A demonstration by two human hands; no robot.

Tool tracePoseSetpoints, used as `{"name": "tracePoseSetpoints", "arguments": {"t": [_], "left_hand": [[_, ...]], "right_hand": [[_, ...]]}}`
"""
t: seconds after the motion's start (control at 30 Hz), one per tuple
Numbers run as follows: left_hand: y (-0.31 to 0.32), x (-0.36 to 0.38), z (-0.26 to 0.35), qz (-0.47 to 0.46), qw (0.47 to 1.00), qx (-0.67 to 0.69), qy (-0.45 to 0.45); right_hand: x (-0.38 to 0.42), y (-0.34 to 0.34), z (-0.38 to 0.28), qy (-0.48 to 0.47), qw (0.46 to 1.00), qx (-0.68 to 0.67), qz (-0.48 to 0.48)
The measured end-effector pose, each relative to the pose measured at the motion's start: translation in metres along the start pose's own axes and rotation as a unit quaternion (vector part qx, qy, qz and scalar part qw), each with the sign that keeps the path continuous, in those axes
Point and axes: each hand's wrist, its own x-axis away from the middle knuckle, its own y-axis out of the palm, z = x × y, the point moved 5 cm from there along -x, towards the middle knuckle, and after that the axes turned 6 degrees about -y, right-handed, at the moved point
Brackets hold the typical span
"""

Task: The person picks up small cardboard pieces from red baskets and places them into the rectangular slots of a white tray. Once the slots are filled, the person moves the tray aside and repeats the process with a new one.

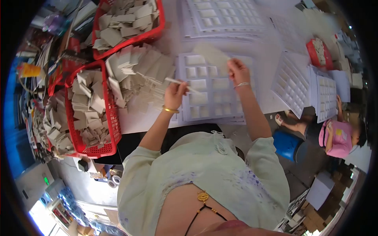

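Note:
My left hand (175, 95) is closed around a thin white stick (172, 80), its lower end over the left part of a white compartment tray (193, 114). Between the fingers of my right hand (239, 72) is a pale flat card piece (212, 55), smeared by motion, above the tray's upper part. The tray lies on a stack of similar sheets in front of me and has rows of square and rectangular compartments. To the left of my left hand is a loose heap of greyish-white card pieces (155, 65).
Two red baskets (114, 122) of card pieces stand at the left. More compartment trays (230, 27) are stacked at the back, and others (290, 84) lie at the right. Another person in pink (339, 137) sits at the right, near a blue drum (287, 145).

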Motion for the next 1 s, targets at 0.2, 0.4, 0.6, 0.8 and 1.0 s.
{"name": "tracePoseSetpoints", "arguments": {"t": [0.2, 0.4, 0.6, 0.8, 1.0], "left_hand": [[-0.039, 0.025, -0.043, 0.04, 0.995, -0.028, -0.084], [-0.027, 0.043, -0.069, 0.06, 0.988, -0.065, -0.126], [-0.038, 0.069, -0.078, 0.097, 0.977, -0.102, -0.161], [-0.053, 0.089, -0.093, 0.129, 0.971, -0.098, -0.177], [-0.059, 0.096, -0.098, 0.144, 0.967, -0.09, -0.189]], "right_hand": [[-0.087, -0.192, -0.007, -0.032, 0.952, 0.284, 0.114], [-0.161, -0.205, 0.02, -0.008, 0.911, 0.411, -0.029], [-0.197, -0.2, 0.048, -0.052, 0.851, 0.515, -0.087], [-0.207, -0.215, 0.076, -0.017, 0.83, 0.552, -0.077], [-0.19, -0.216, 0.07, -0.101, 0.835, 0.54, -0.005]]}}
